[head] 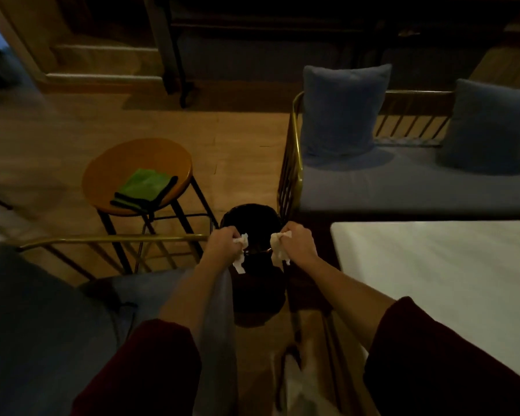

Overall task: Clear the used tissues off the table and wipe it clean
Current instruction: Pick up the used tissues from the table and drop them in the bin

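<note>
My left hand [222, 242] is closed around a crumpled white tissue [240, 249], and my right hand [299, 240] grips another crumpled white tissue [279, 246]. Both hands hover side by side over a dark round waste bin [251, 217] on the floor between the seats. The white table [439, 271] lies to the right of my right arm. A green cloth with a black edge [144, 186] lies folded on a round wooden stool [102, 175] to the left.
A blue cushioned bench [403, 187] with a brass rail and two blue pillows [342, 109] stands behind the table. Another blue seat with a brass rail [111, 239] is at the lower left. Wooden floor stretches beyond the stool.
</note>
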